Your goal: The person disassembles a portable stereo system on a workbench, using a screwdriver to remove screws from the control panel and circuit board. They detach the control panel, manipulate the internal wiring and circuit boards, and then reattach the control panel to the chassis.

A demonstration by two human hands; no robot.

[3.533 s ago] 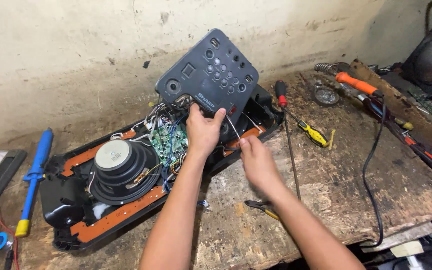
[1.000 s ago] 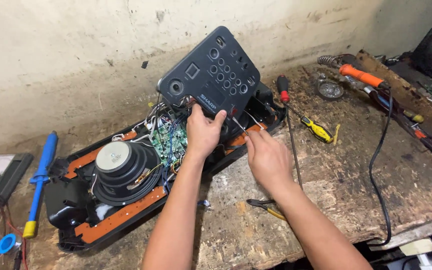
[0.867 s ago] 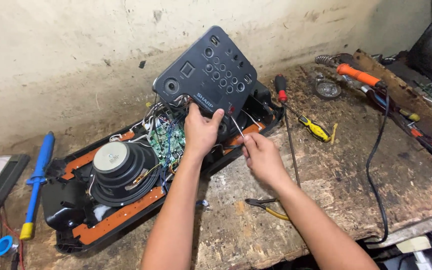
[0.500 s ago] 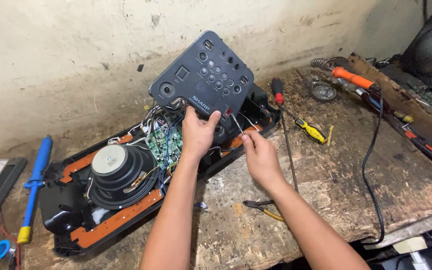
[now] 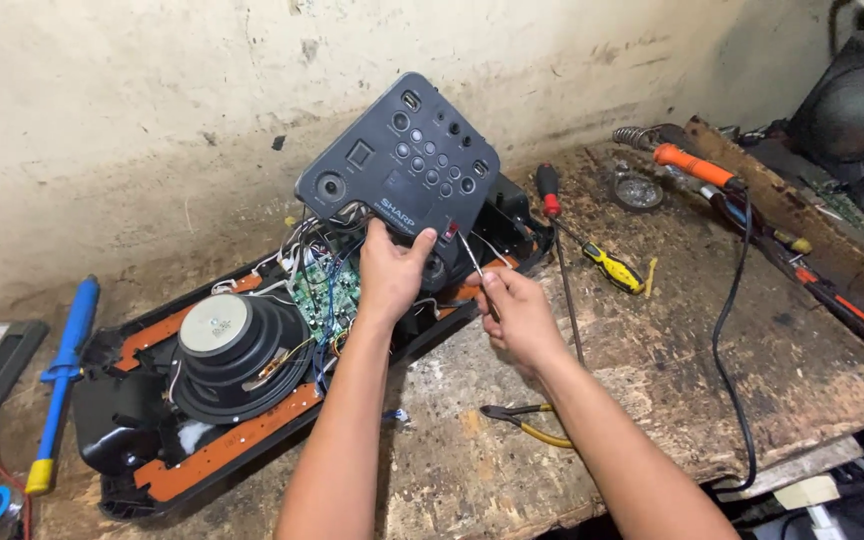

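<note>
Control panel [image 5: 402, 165] higher, screwdrivers [image 5: 562, 260] beside

Right of the hands: a red-handled screwdriver [image 5: 550, 200], a yellow-handled screwdriver [image 5: 612, 268], an orange soldering iron [image 5: 694, 167]; below, pliers [image 5: 517, 419]; far left, a blue desoldering pump [image 5: 64, 370].

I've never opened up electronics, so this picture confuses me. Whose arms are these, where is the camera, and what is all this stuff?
The camera sits on a person's head and looks down, so both bare arms are that person's own. The left hand props up a dark control panel with knobs and buttons. The right hand holds a thin metal tool with its tip at the panel's lower edge. Underneath lies an opened speaker case, showing a round speaker cone and a green circuit board. On the worn wooden bench lie a red-handled screwdriver, a yellow-handled screwdriver, pliers, a black cable and a blue tool at far left.
</note>
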